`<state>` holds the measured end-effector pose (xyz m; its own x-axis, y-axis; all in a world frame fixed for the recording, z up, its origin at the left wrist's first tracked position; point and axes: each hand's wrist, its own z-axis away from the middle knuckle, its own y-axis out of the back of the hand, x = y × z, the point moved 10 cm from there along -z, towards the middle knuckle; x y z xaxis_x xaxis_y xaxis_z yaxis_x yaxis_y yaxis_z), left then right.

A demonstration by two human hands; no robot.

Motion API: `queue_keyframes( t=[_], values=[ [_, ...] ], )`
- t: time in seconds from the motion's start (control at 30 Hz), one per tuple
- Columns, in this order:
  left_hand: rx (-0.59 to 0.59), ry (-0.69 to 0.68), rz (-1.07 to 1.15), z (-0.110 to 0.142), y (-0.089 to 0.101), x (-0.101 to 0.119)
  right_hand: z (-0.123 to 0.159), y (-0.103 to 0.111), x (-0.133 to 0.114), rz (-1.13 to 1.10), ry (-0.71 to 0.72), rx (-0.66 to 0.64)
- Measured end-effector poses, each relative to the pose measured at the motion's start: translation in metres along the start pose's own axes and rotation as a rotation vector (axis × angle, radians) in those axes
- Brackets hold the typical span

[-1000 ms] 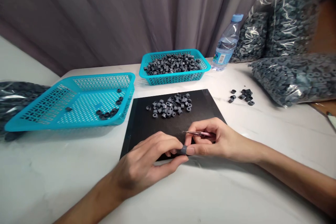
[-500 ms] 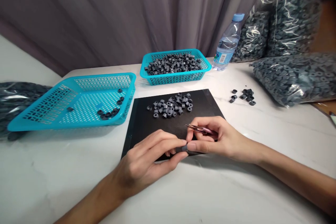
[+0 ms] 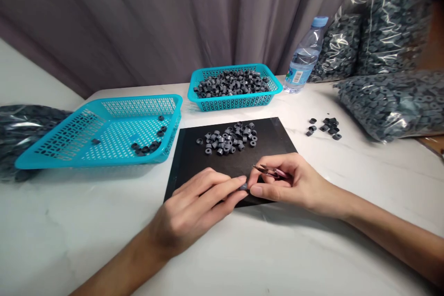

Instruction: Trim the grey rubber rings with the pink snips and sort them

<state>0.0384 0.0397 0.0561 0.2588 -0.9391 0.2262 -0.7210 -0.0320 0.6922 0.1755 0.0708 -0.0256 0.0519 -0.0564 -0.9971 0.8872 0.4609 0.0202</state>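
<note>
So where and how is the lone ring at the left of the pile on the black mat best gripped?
Likely pinch the ring by its outer wall, near and far sides, coming from the left: it is short and round, bare mat lies left of it, and the pile sits close on its right.

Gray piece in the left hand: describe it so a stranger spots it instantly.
On the white table lies a black mat. At its near side, the left hand pinches the small gray piece. Unlike the loose pile of similar pieces farther back, this one is held.
</note>
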Motion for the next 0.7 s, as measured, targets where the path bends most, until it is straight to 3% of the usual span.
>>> queue_keyframes(
  t=[0.47, 0.7],
  values=[
    [-0.051, 0.029, -0.048, 0.004, -0.006, -0.004, -0.003, -0.008, -0.012, -0.094, 0.047, 0.035],
    [-0.001, 0.166, 0.013, -0.007, 0.000, -0.011, -0.004, -0.004, -0.014, -0.017, 0.046, 0.018]
  ],
)
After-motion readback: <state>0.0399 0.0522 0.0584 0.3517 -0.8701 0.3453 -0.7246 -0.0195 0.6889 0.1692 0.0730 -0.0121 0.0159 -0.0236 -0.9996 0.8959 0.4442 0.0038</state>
